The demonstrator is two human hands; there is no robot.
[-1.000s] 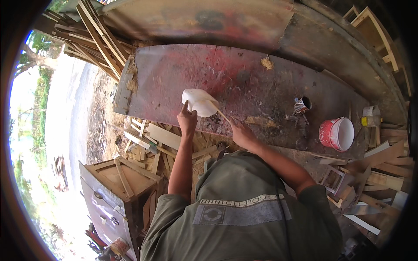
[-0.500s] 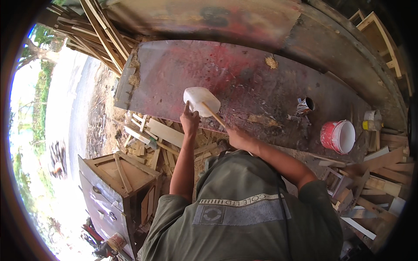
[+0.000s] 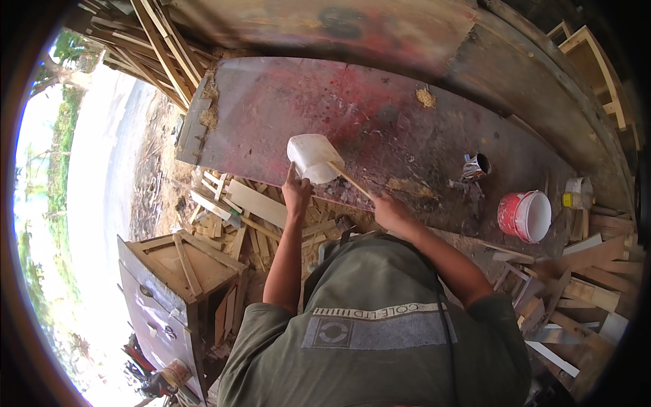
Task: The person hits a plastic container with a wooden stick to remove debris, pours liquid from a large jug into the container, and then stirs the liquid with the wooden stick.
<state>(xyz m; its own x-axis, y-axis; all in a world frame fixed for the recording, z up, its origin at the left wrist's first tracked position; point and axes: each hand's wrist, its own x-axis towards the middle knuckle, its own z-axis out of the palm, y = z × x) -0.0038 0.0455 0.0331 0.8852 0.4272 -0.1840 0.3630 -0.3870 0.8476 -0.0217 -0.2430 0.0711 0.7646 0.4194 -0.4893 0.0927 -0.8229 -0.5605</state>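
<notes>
A white translucent plastic container (image 3: 309,148) is tilted over the near edge of the stained workbench (image 3: 264,112). My left hand (image 3: 297,194) grips its near side, with the index finger stretched up along the wall. My right hand (image 3: 394,214) is closed round the end of a thin wooden stick (image 3: 352,182). The stick's other end reaches into the container's mouth; its tip and whatever is inside are hidden from this view.
To the right on the bench are a paint-smeared tin (image 3: 477,166) and a red-and-white bucket (image 3: 524,216). Wood offcuts (image 3: 254,203) litter the floor below. A wooden cabinet (image 3: 183,278) stands at lower left, and long planks (image 3: 159,51) lean at the back left.
My right hand has moved to the right and slightly nearer, drawing more of the stick out of the container. My left hand and the container have hardly moved.
</notes>
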